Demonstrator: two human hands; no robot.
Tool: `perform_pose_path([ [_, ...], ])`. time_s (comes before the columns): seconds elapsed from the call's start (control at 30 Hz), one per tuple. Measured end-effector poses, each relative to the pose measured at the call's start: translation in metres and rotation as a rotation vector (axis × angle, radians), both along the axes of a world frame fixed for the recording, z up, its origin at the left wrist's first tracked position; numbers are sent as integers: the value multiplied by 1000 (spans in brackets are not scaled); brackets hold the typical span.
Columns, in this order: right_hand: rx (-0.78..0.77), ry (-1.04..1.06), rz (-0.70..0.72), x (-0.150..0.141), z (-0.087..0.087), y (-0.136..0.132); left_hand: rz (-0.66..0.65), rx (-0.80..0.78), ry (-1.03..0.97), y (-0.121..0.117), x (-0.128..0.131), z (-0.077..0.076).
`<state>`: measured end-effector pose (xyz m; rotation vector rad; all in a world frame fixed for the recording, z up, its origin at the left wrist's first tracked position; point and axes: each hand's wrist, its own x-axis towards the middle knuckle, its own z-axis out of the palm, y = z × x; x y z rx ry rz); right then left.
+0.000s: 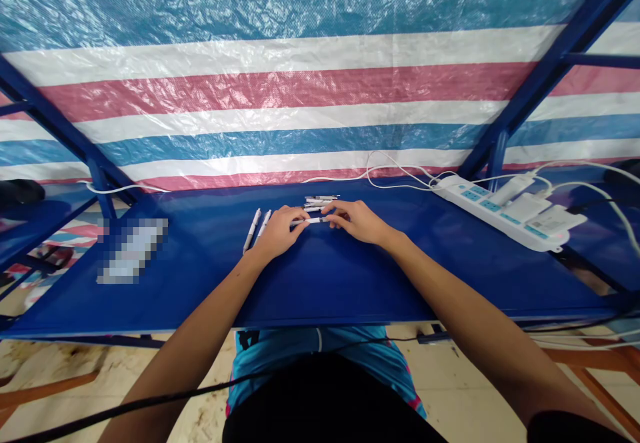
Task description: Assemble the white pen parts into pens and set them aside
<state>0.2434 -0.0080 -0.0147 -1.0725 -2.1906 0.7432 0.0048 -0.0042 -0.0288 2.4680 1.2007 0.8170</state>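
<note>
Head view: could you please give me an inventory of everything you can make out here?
Table: one, blue, across the middle
Held pen: one, white and grey, above table centre
Pens: two, white and grey, left of centre
Pens or pen parts: several, mostly white, heaped behind
Pixelated item: one, pale, table's left
Power strip: one, white, table's right
Plugs: at least two, white, on the strip
White cables: several, table's back and right
Black cable: at least one, lower left
Sheet: striped blue, white, red, behind
Frame bars: several, blue, both sides
Floor: pale, below
Left hand: one, bare, pinching held pen
Right hand: one, bare, likewise
</note>
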Motion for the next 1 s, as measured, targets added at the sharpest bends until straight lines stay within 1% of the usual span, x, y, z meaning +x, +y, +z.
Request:
perform_pose_path([
  [0.17,41,-42,-44,9,4,2,16,-13,6,-1,0,3],
  [0.3,38,-80,-72,16,3,7,25,-18,3,-1,0,4],
  [0.7,-4,-104,-21,12,8,1,26,-20,19,0,-2,4],
  [0.87,-13,-128,-38,16,11,2,37,-20,22,1,-1,3],
  [1.0,-6,-136,-56,19,9,4,41,-19,22,1,-1,2],
])
